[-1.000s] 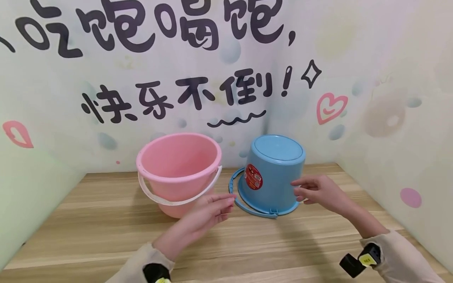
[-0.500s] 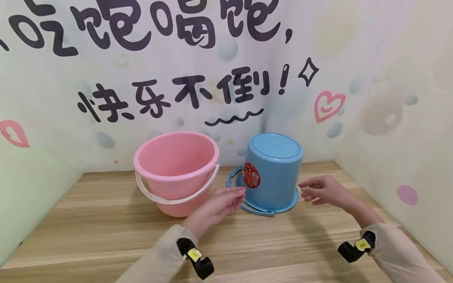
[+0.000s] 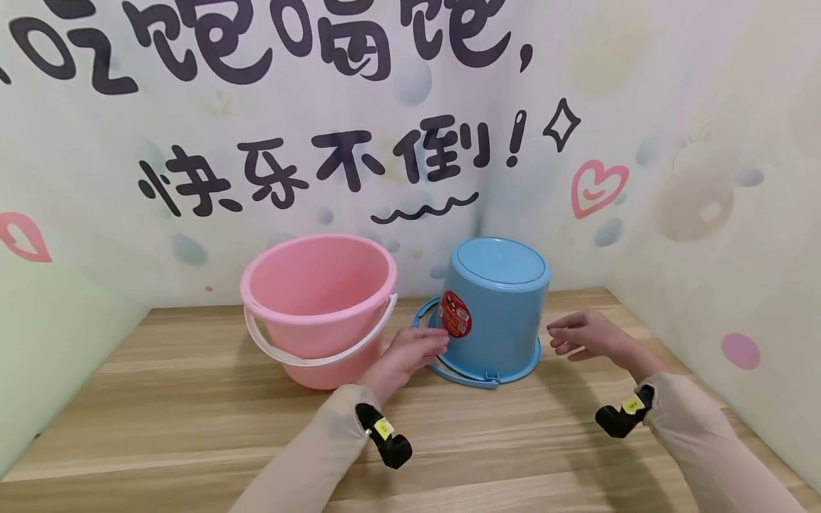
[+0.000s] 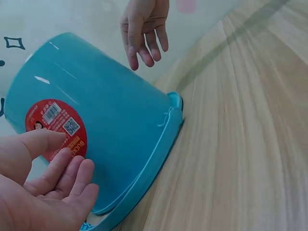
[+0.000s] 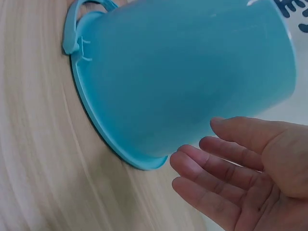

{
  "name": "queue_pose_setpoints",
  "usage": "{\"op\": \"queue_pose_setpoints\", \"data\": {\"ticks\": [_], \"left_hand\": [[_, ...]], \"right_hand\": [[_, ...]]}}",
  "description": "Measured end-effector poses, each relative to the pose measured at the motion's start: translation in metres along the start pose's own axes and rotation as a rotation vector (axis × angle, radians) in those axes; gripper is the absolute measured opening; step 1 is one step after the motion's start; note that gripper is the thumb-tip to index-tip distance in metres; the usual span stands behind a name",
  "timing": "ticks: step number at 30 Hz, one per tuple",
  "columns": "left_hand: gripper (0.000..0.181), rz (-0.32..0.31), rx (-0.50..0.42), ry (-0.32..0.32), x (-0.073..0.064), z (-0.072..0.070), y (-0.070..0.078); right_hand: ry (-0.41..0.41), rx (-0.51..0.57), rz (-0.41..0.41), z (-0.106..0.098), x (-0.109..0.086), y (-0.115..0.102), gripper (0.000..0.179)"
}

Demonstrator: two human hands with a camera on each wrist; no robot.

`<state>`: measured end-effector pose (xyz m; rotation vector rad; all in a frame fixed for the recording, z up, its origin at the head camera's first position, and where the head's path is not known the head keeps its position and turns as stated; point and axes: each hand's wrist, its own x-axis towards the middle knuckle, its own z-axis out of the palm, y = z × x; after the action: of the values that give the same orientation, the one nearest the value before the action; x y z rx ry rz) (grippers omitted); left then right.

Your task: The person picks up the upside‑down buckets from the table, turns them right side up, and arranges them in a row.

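A blue bucket (image 3: 497, 320) stands upside down on the wooden table, a red oval sticker (image 4: 57, 126) on its side. Its blue handle (image 3: 465, 381) lies on the table around the rim's left and front. At the bucket's left side is my left hand (image 3: 410, 356), its fingers loosely extended by the sticker; whether they touch it I cannot tell. My right hand (image 3: 593, 336) hovers just right of the bucket, fingers relaxed and apart from it in the head view. Left of both hands, a pink bucket (image 3: 321, 342) stands upright with its white handle (image 3: 321, 358) hanging in front.
The wooden table (image 3: 192, 427) reaches back to a white wall (image 3: 96, 178) printed with black writing and pink hearts. Another wall (image 3: 725, 214) closes the right side. Close behind both buckets is the back wall.
My left hand has moved right, from in front of the pink bucket to the blue bucket's left side. My right hand has drawn slightly right, away from the blue bucket. Both buckets keep their places.
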<state>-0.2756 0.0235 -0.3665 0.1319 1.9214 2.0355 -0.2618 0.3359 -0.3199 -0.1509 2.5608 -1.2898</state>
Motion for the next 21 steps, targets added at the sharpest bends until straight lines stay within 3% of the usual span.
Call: {"op": "queue_pose_setpoints", "data": {"ticks": [6,10,17,21], "left_hand": [[0.026,0.082,0.268,0.026,0.009,-0.002,0.002],[0.021,0.138,0.429,0.010,0.015,-0.003,0.002],[0.015,0.171,0.645,-0.106,0.019,-0.002,0.004],[0.014,0.193,0.718,-0.167,0.020,-0.002,0.006]], "right_hand": [[-0.001,0.021,0.029,-0.002,0.016,0.006,0.047],[-0.003,0.029,0.048,-0.003,0.027,0.010,0.048],[-0.020,0.062,0.092,-0.003,0.041,0.020,0.046],[-0.009,0.100,0.134,-0.003,0.045,0.023,0.042]]}}
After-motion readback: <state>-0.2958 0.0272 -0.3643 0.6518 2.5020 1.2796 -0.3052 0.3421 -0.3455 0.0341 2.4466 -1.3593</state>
